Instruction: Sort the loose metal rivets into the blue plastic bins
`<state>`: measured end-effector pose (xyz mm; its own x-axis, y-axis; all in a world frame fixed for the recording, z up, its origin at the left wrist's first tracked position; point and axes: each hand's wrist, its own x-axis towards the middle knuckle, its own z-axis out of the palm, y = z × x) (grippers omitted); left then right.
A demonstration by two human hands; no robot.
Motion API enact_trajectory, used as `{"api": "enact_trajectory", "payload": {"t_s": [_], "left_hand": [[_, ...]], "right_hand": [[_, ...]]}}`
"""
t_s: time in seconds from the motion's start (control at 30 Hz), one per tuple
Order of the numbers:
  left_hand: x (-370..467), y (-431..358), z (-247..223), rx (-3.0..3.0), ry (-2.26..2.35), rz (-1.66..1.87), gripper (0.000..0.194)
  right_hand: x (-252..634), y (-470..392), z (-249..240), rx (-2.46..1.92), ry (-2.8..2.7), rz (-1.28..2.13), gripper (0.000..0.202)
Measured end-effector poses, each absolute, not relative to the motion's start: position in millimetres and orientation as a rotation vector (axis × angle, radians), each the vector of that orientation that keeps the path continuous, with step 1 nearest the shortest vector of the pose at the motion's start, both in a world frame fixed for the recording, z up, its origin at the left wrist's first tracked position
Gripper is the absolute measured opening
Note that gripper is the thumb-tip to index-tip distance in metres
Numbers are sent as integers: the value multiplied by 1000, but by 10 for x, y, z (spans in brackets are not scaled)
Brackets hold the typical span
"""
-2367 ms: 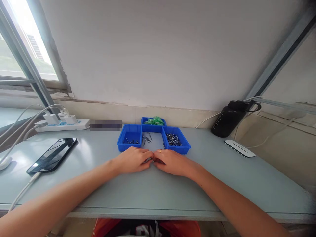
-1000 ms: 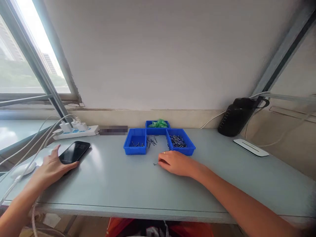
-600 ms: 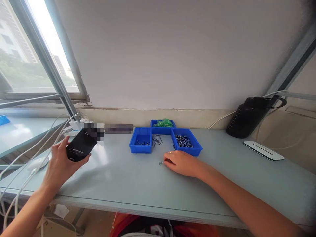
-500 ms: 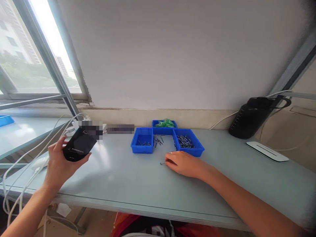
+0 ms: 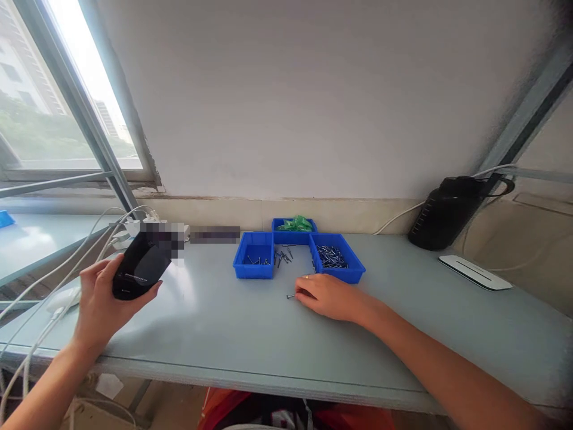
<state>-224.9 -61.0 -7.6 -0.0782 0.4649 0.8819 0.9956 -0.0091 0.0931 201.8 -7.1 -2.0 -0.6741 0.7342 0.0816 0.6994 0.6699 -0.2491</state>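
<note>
My left hand is closed around a black phone, tilted above the left side of the table. My right hand rests low over the table, fingers pinched on a screw whose end sticks out to the left. Just beyond that hand is a blue bin full of screws. Another blue bin to its left holds several screws. Several loose screws lie on the table between these two bins. A third bin behind them contains a green plastic bag.
A black water bottle stands at the back right beside a flat white device. White cables hang over the table's left edge. The grey table meets a wall behind the bins, with a window at the left.
The view has shifted slightly, so most things sit a little further left. The phone looks slightly more upright. Both hands keep their holds.
</note>
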Motion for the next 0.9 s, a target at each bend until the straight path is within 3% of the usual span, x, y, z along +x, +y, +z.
{"api": "enact_trajectory", "payload": {"t_s": [0.53,0.9], "left_hand": [[-2247,-604,-60,-1569,-1724,-1047,97],[-2220,-621,-58,-1617,-1851,-933,89]], "right_hand": [[1991,-96,43,-1190,-2713,333,20],[2007,-110,52,-1190,-2703,375,15]]}}
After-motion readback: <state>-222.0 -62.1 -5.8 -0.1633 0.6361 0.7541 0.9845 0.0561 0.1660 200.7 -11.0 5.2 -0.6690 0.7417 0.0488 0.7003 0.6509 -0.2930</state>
